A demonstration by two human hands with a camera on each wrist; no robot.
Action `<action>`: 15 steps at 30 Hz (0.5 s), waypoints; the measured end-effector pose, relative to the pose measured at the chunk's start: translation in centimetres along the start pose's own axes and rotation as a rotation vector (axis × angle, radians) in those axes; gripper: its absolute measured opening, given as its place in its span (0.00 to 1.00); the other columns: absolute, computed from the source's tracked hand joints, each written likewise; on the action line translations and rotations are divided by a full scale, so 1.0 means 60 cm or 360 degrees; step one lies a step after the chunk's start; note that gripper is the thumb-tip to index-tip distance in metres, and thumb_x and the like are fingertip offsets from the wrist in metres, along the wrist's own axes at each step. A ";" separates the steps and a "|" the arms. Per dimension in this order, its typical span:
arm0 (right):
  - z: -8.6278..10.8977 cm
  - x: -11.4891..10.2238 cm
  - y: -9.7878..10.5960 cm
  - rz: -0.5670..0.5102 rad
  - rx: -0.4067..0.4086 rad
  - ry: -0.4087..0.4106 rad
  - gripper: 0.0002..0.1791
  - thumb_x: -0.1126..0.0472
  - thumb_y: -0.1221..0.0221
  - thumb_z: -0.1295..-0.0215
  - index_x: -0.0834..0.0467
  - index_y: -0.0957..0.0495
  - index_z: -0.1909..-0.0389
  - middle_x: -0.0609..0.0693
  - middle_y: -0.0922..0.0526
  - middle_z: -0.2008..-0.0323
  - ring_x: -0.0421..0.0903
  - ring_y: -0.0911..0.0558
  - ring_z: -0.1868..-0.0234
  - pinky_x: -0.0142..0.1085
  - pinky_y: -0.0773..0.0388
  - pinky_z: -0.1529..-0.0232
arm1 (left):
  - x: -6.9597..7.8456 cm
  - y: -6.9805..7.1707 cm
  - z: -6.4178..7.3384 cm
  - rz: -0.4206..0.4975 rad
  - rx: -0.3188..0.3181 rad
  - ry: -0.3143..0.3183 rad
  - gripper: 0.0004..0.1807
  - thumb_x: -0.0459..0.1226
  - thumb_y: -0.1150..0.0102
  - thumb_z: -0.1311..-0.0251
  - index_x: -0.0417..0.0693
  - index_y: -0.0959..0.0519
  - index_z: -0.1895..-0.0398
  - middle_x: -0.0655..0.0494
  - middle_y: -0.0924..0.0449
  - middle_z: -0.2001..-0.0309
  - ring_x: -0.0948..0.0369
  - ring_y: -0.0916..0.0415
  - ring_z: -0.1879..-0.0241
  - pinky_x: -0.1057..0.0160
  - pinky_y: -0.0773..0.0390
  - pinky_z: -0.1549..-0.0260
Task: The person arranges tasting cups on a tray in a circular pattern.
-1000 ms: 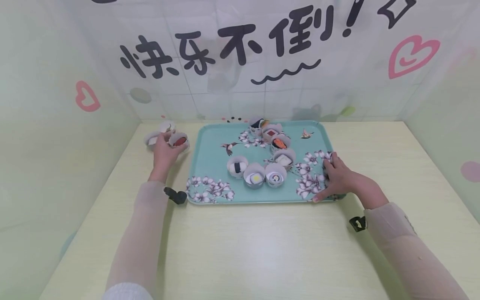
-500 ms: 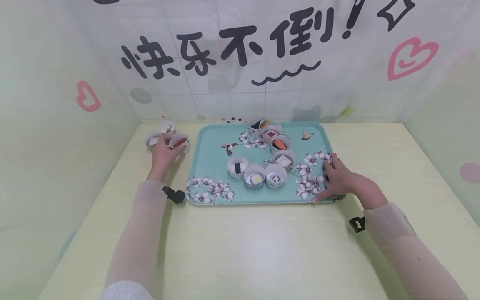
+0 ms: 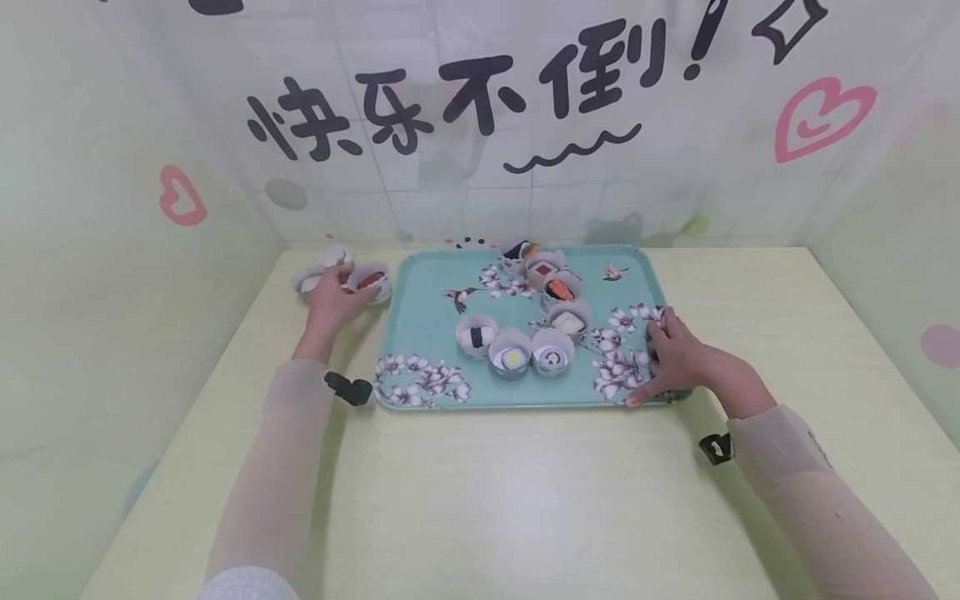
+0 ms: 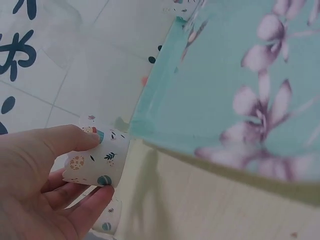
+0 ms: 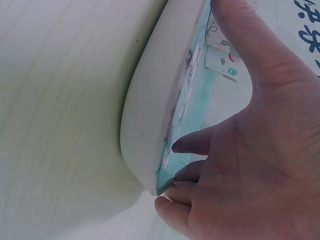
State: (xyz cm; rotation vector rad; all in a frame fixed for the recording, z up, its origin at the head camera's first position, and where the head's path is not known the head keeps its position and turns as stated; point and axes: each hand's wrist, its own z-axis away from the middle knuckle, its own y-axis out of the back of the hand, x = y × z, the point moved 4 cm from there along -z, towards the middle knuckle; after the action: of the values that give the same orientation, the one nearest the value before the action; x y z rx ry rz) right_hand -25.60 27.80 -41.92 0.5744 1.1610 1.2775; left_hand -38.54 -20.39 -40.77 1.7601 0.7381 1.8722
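Note:
At the tray's left, my left hand (image 3: 327, 307) pinches a paper cup (image 3: 382, 292) holding a red-topped piece that looks like sushi. In the left wrist view, the thumb lies on the printed wall of this cup (image 4: 107, 162), with fingertips at its lower edge. Two more paper cups, partly hidden by the hand, stand beside and behind it. My right hand (image 3: 686, 360) rests on the right end of the blue-green flowered tray (image 3: 427, 292). Its thumb touches the front rim and its fingers spread along the right side; it grips no cup.
Several paper cups with sushi-like pieces form a curved row on the tray, from a cup with a black-and-orange piece (image 3: 513, 254) at the back to a cup with a black-banded white piece (image 3: 476, 337). A patterned wall (image 3: 480, 200) stands behind the pale table (image 3: 510, 492).
The cup in my left hand has shifted slightly right, nearer the tray, away from the other two cups. My right hand stays on the tray.

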 end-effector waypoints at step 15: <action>-0.001 0.002 -0.001 -0.0026 -0.0013 -0.0030 0.78 0.30 0.30 0.68 0.77 0.63 0.32 0.78 0.75 0.33 0.73 0.67 0.31 0.62 0.56 0.34 | 0.045 -0.037 0.006 -0.0074 -0.0220 -0.0073 0.35 0.48 0.39 0.42 0.38 0.38 0.38 0.40 0.33 0.41 0.46 0.34 0.42 0.47 0.30 0.46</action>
State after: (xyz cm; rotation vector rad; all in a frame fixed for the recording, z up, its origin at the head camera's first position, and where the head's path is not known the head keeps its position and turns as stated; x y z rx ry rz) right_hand -25.64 27.87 -42.05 0.5689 1.1420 1.2600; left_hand -38.43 -16.93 -40.23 1.6797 0.6122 1.8013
